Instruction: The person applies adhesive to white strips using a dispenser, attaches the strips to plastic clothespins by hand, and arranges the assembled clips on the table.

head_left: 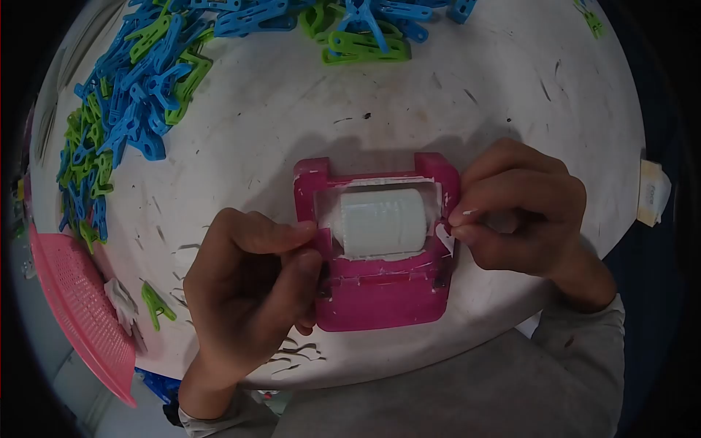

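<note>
Left hand [252, 281] pinches pink case [381, 306] at left; right hand [522, 212] curled opposite, grip unclear to me; white table [409, 109] scuffed.

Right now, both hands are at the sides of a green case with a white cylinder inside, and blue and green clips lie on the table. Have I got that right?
Not quite: the case is pink, not green, as the head view shows. The left hand and right hand are at its sides, the white cylinder is inside, and blue and green clips lie on the table.
</note>
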Action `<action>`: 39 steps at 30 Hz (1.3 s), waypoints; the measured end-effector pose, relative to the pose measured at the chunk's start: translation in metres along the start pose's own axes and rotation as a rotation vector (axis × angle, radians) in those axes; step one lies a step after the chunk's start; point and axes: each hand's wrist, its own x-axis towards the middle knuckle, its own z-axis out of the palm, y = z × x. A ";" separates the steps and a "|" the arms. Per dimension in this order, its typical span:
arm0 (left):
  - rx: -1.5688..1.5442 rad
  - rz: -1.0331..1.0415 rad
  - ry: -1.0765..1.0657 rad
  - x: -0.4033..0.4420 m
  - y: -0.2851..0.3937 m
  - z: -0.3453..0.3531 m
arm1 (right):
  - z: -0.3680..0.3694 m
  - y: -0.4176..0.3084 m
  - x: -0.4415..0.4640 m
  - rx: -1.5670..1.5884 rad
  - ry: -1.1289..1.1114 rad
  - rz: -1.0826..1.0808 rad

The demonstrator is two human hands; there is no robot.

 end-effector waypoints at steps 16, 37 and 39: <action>-0.014 0.018 -0.029 0.003 0.001 -0.001 | 0.000 -0.002 0.002 -0.044 0.005 0.029; 0.211 0.155 -0.089 -0.004 -0.004 -0.008 | 0.014 -0.004 -0.004 -0.256 0.030 -0.155; 0.211 0.163 -0.082 -0.004 -0.005 -0.009 | 0.016 -0.006 -0.006 -0.255 0.035 -0.133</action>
